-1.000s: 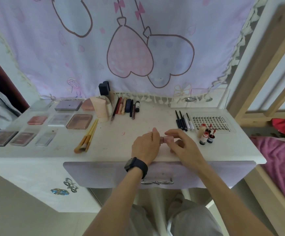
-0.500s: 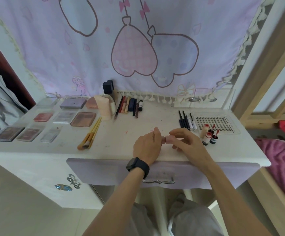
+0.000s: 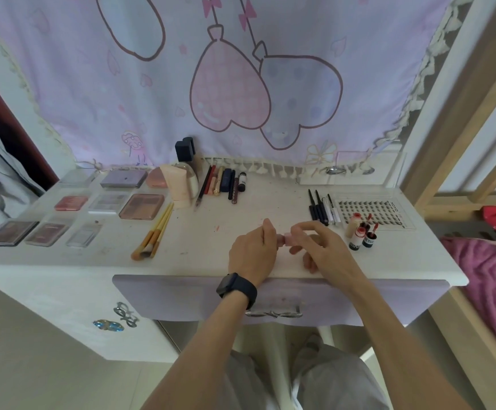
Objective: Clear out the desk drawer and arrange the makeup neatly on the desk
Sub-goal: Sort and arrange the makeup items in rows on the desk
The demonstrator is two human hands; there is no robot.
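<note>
**Both hands pinch a small pink piece over the front of the worktop**

The left hand (image 3: 252,253) and right hand (image 3: 326,250) meet just above the front edge of the worktop (image 3: 211,247). Between them is a pink piece (image 3: 288,239). The left hand's curled fingers and thumb close on its left end, and the right hand's fingertips pinch its right end. What kind of makeup it is cannot be told. A black watch (image 3: 236,288) sits on the left wrist.

Below the hands, the lilac drawer (image 3: 166,297) is pushed in, with its handle (image 3: 273,313) near the middle.

Makeup is laid out in groups on the worktop:
- Left: flat palettes (image 3: 141,206) in rows, with brushes (image 3: 155,232) lying side by side just right of them.
- Back: a pale tube (image 3: 178,186) stands beside a row of pencils (image 3: 223,184).
- Right: dark liners (image 3: 322,207) lie next to a clear lash tray (image 3: 371,211), and small bottles (image 3: 362,232) stand in a cluster in front of it, near the right hand.

A lilac curtain (image 3: 240,84) with heart balloons hangs behind. A bed (image 3: 489,276) with a pink blanket is at the right.
</note>
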